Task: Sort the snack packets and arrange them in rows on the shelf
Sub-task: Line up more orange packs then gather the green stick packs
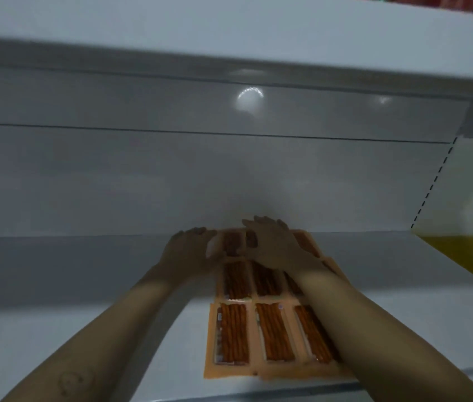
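Note:
Orange snack packets [267, 335] with clear windows showing brown sticks lie flat in rows on the white shelf [84, 329], running from the front edge back to the rear wall. My left hand [187, 250] rests at the left edge of the rearmost row, fingers straight along the packet's side. My right hand [273, 242] lies flat on top of the rearmost packets [230, 242], fingers extended toward the back wall. My right forearm covers part of the right column.
The shelf above [229, 30] overhangs close over the hands. The grey back panel [171, 175] stands right behind the packets. A yellow surface [467, 253] shows past the shelf's right end, beside a dashed upright [432, 184].

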A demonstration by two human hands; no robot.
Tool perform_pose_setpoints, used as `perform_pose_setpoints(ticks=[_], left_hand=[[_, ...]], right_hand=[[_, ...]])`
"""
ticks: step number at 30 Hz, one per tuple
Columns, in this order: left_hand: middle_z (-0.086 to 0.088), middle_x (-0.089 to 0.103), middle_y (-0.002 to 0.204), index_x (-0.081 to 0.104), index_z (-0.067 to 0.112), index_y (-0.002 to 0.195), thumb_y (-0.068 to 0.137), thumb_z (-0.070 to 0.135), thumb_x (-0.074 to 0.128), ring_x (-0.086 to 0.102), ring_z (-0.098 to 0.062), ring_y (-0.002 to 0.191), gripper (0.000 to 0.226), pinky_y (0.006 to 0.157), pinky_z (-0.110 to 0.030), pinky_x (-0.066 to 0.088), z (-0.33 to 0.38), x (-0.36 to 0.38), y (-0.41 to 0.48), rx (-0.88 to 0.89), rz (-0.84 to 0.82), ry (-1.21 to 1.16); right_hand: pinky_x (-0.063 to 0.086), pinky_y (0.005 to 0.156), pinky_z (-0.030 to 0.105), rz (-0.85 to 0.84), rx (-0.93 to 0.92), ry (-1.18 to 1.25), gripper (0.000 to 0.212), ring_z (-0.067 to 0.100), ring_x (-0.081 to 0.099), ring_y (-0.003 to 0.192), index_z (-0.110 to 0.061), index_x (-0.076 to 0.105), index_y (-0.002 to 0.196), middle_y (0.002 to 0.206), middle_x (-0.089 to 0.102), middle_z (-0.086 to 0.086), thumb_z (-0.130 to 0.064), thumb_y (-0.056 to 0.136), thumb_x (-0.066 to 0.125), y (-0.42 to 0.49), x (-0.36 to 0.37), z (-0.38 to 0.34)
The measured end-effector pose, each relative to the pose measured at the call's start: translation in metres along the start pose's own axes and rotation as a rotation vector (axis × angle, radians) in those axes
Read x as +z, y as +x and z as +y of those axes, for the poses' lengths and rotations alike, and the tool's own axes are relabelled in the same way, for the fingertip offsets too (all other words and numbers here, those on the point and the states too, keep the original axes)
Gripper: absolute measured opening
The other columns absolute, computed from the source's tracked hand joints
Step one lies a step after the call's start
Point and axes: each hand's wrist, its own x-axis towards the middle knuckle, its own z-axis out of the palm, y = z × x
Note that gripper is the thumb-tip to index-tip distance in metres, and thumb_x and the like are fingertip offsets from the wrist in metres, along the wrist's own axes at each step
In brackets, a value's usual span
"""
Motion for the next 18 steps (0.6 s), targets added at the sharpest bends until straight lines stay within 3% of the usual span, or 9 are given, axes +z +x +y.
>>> perform_pose_setpoints(ticks=[3,9,18], left_hand=[[0.001,0.033,0.158,0.03,0.028,0.153,0.093,0.063,0.044,0.029,-0.015,0.145,0.07,0.117,-0.033,0.019,-0.015,-0.023,-0.027,-0.081,0.026,0.013],[0.004,0.027,0.16,0.022,0.031,0.154,0.088,0.074,0.037,0.025,-0.017,0.146,0.08,0.117,-0.035,0.021,-0.049,-0.085,-0.095,-0.331,0.022,0.113],[0.0,0.041,0.153,0.031,0.029,0.151,0.086,0.077,0.037,0.04,-0.024,0.138,0.082,0.109,-0.042,0.036,-0.116,-0.137,-0.247,-0.638,0.087,0.203]], right_hand=[[0.004,0.119,0.049,0.024,-0.076,0.003,0.083,0.026,0.011,0.15,-0.029,0.019,0.155,0.163,0.015,0.007,-0.065,0.088,0.052,0.003,-0.013,-0.021],[0.001,0.119,0.051,0.021,-0.275,0.018,0.089,0.028,0.008,0.15,-0.032,0.014,0.156,0.164,0.01,0.006,-0.071,0.085,0.052,0.015,-0.029,-0.083],[-0.003,0.12,0.048,-0.066,-0.564,0.117,0.093,0.023,0.004,0.151,-0.035,0.012,0.155,0.165,0.006,0.001,-0.073,0.082,0.054,-0.009,-0.015,-0.248]])
